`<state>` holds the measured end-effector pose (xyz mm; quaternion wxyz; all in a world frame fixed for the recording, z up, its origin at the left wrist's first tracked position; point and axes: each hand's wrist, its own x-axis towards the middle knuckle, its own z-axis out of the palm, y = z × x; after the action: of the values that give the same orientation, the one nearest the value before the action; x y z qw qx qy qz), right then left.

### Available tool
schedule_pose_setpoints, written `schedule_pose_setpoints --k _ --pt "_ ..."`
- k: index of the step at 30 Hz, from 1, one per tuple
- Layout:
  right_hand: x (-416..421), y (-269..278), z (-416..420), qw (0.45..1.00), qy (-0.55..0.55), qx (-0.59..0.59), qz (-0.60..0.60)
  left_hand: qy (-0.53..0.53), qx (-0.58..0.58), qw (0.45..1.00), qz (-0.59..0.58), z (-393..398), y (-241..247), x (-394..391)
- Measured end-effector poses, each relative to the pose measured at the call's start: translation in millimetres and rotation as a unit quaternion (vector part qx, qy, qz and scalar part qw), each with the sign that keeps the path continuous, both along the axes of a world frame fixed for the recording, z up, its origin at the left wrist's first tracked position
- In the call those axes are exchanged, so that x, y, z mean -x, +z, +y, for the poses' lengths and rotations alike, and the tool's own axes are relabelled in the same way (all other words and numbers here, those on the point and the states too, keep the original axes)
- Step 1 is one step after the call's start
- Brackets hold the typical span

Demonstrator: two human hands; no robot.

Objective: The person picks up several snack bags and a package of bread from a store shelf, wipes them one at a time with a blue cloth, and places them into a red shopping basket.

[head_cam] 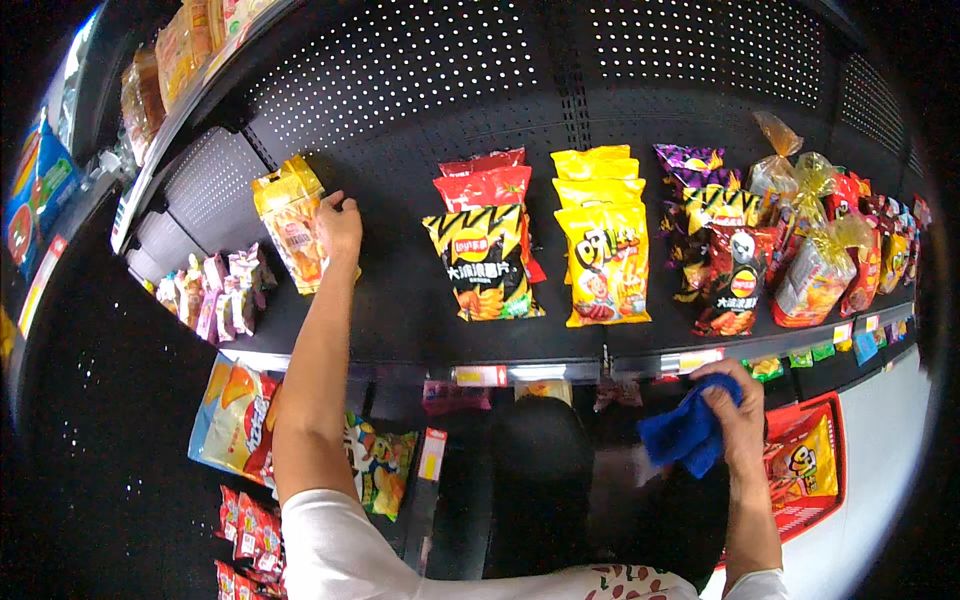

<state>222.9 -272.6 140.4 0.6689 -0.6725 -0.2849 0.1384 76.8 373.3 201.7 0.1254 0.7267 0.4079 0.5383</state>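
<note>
My left hand [341, 225] reaches onto the black shelf and touches the right side of an upright yellow and orange snack pouch [289, 225]; its fingertips are partly hidden, so a grip on the pouch cannot be told. A folded blue cloth [686, 431] is held in my right hand [735, 412], in front of the shelf edge. Right of the pouch stand a black and yellow Lay's chip bag [484, 262] with red bags behind it, and a row of yellow snack bags [606, 262].
Small pink and white packets [217, 296] stand at the shelf's left end. Dark chip bags [739, 281] and tied clear bags of snacks [814, 277] crowd its right. Price tags line the shelf edge [555, 371]. A red basket [840, 457] with snack bags is at lower right; more bags hang lower left.
</note>
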Motion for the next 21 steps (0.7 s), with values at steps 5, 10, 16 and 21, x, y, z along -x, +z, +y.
schedule_pose_setpoints --k 5,10,16,21 --pt "3.0 -9.5 34.4 0.997 -0.012 -0.018 0.075 0.067 -0.024 0.995 0.074 46.9 13.9 -12.0" --pt "-4.2 -26.7 52.3 0.997 -0.022 0.017 0.074 0.136 -0.034 0.981 0.132 141.8 19.1 6.7" --pt "-10.1 -45.5 65.2 0.991 -0.071 0.019 0.110 0.189 0.001 0.956 0.226 201.4 30.5 2.6" --pt "-11.2 -52.9 75.3 0.990 -0.069 0.035 0.122 0.193 0.012 0.950 0.247 215.9 37.5 3.6"
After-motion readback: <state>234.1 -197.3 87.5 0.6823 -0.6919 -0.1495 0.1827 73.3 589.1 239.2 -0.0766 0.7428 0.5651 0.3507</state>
